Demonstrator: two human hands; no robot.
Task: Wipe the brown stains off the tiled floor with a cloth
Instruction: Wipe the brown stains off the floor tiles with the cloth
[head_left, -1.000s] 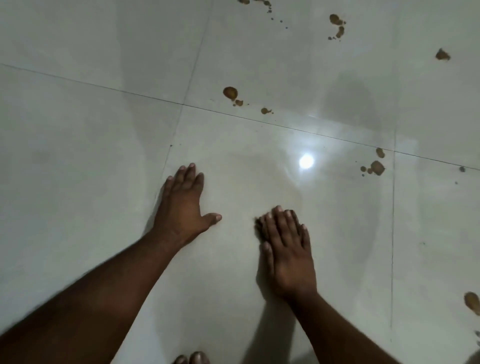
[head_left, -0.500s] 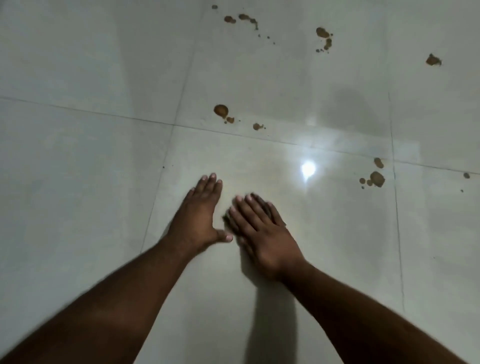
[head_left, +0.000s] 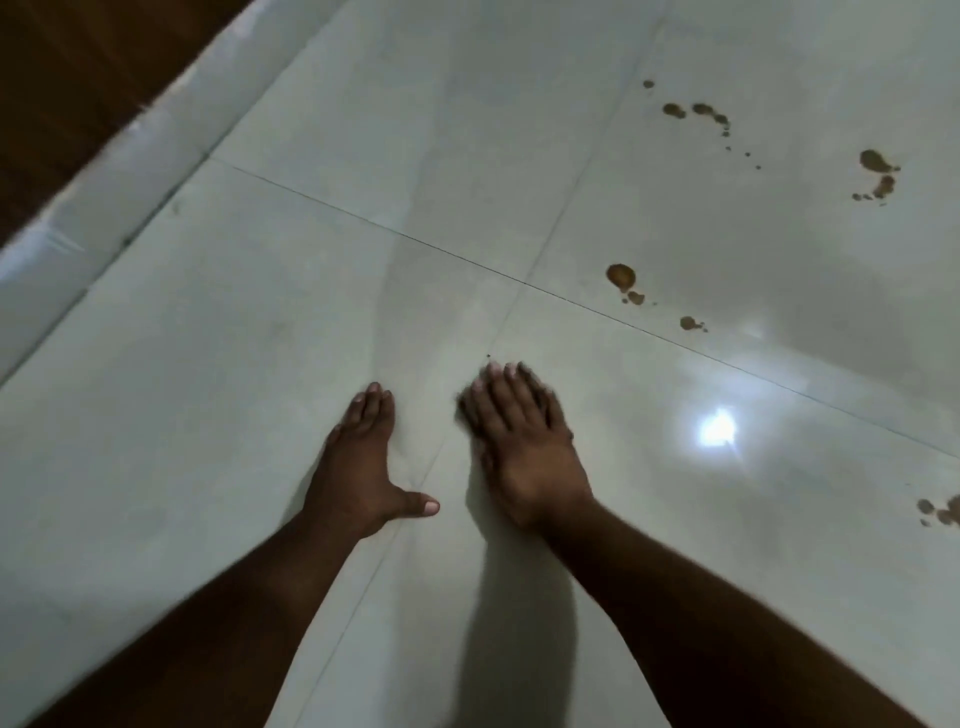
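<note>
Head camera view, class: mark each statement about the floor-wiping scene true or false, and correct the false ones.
1. Both hands lie flat on the tiled floor. True: the left hand and right hand are palm down.
2. The brown stains lie to the left of the hands. False: they lie ahead and to the right.
3. The left hand covers a stain. False: no stain shows by it.
4. A bright light reflection shows right of the right hand. True.
5. The floor is stain-free. False: several brown stains remain.
</note>
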